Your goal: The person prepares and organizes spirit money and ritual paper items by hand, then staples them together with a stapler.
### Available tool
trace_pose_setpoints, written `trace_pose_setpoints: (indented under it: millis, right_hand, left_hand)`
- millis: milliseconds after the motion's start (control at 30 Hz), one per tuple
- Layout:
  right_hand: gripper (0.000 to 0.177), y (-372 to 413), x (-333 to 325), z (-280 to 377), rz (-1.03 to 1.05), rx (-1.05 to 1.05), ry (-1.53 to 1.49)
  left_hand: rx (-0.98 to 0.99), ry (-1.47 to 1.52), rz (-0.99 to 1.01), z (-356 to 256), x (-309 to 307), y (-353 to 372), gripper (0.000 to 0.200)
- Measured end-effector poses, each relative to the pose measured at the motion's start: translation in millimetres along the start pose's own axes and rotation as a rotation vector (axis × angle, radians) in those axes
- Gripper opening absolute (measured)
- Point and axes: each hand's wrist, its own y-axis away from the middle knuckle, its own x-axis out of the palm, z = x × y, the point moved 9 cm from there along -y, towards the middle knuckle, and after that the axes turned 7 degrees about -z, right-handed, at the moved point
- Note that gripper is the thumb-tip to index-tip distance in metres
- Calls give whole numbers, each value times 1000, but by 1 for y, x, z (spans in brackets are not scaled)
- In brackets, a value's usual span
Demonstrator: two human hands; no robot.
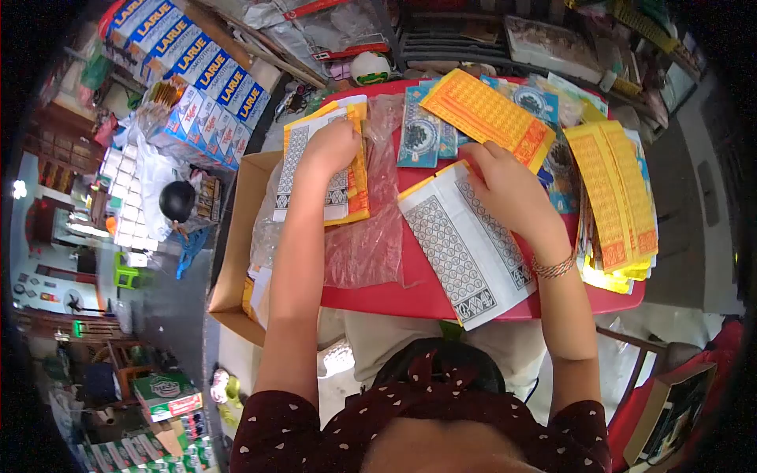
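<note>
My left hand [331, 146] is closed at the upper right edge of a white patterned paper [295, 154], its fingertips hidden. That paper lies on yellow patterned paper [359, 193] at the left of the red table [371, 298]. Nearer the middle, my right hand [512, 189] grips the upper edge of a folded white paper with black print [457, 240], with yellow showing at its top edge. Crumpled clear plastic [367, 244] lies between the hands. Beyond my right hand are a yellow and red printed paper [489, 114] and blue printed packets [418, 134].
A tall stack topped with yellow printed paper [619, 193] stands at the table's right. An open cardboard box [229, 252] adjoins the left edge. Blue beer cartons [193, 59] are piled at upper left, and a chair with a red cover [643, 418] stands at lower right.
</note>
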Motion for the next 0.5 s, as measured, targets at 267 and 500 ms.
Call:
trace_pose_setpoints:
  millis: [267,500]
  right_hand:
    - [23,-75,57,49,123,-99,-284]
    - [35,-175,156,24,157,-7,123]
  left_hand:
    - [-213,509,-360,31,-25,32,30]
    - [-210,232,-516,20,-30,39,33]
